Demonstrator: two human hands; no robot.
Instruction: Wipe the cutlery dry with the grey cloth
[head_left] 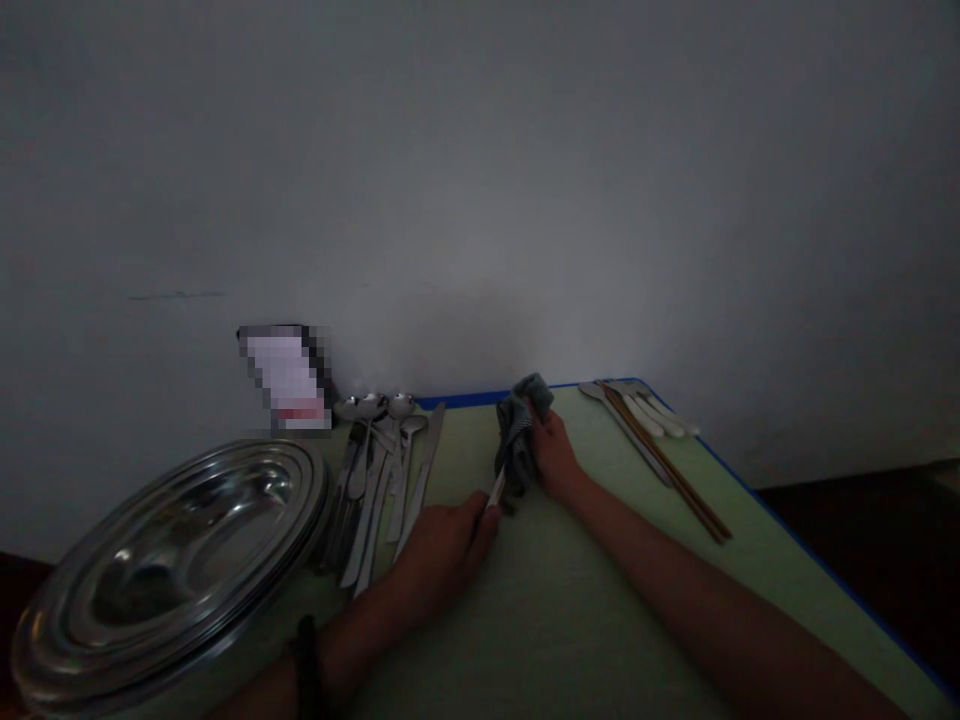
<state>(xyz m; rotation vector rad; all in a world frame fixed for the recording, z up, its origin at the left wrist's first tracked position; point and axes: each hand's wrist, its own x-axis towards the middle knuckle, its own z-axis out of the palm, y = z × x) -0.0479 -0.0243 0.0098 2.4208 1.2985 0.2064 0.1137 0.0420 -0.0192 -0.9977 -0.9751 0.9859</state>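
Observation:
My left hand [450, 540] is closed around the end of a slim metal piece of cutlery [496, 488] above the middle of the table. Its other end disappears into a dark grey cloth [516, 440], so I cannot tell its kind. My right hand [553, 450] grips the cloth, which is bunched around that hidden end. Left of my hands lies a group of metal spoons and knives [382, 460], their spoon bowls toward the wall.
A stack of oval metal trays [300, 490] stands at the left. Behind it a blurred phone [285, 375] leans on the wall. On the right lie wooden chopsticks [667, 470], a metal utensil [634, 435] and several white-handled utensils [652, 410]. The green table [600, 600] has a blue edge.

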